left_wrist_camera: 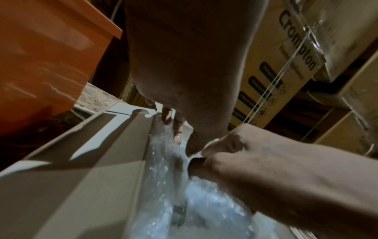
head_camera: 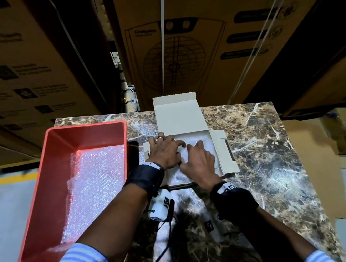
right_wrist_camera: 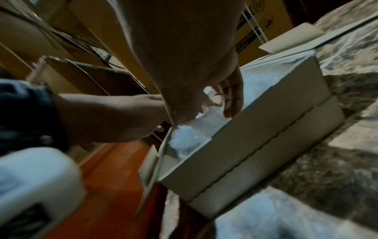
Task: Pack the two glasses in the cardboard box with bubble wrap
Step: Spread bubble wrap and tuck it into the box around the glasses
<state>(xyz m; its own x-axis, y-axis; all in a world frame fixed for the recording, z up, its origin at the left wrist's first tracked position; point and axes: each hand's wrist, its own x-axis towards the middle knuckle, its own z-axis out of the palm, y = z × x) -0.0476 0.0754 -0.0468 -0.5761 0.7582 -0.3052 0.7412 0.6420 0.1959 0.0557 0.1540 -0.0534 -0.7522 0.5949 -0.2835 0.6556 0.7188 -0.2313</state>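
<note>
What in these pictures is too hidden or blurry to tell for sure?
- The glasses: none plainly seen in any view; bubble wrap and both hands cover the cardboard box inside.
- Left hand fingertips: hidden under the right hand in the head view.
- Red bin: near corner cut off by the sleeve.
</note>
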